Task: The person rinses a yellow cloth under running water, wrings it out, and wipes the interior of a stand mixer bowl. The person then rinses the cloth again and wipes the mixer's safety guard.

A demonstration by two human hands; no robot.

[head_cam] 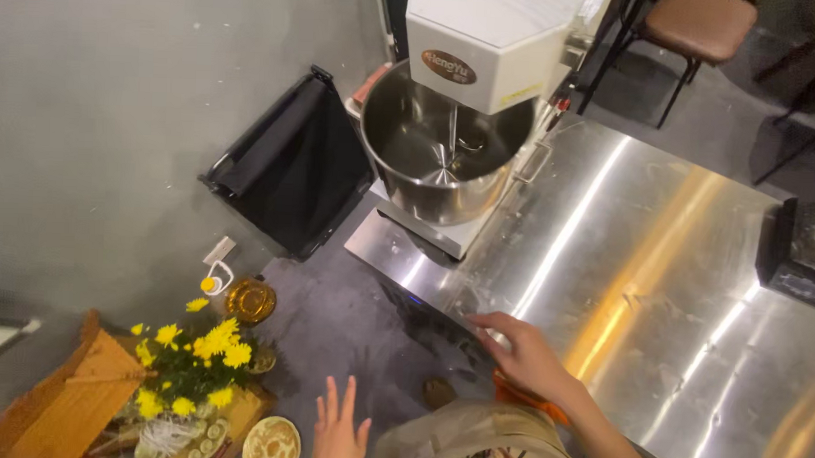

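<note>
My right hand [522, 352] rests with fingers spread on the front edge of a stainless steel table [658, 292], holding nothing. My left hand [337, 430] hangs open in the air below the table edge, over the dark floor, fingers apart and empty. At the table's far left corner stands a white dough mixer [486, 42] with a large steel bowl [410, 157] and a mixing hook inside it.
A black bin [292, 175] leans against the grey wall. On the floor at lower left are yellow flowers [200, 353] in a wooden tray, a glass jar [250, 300] and a round plate [272, 443]. A black device [804, 252] sits at the table's right; chairs stand behind.
</note>
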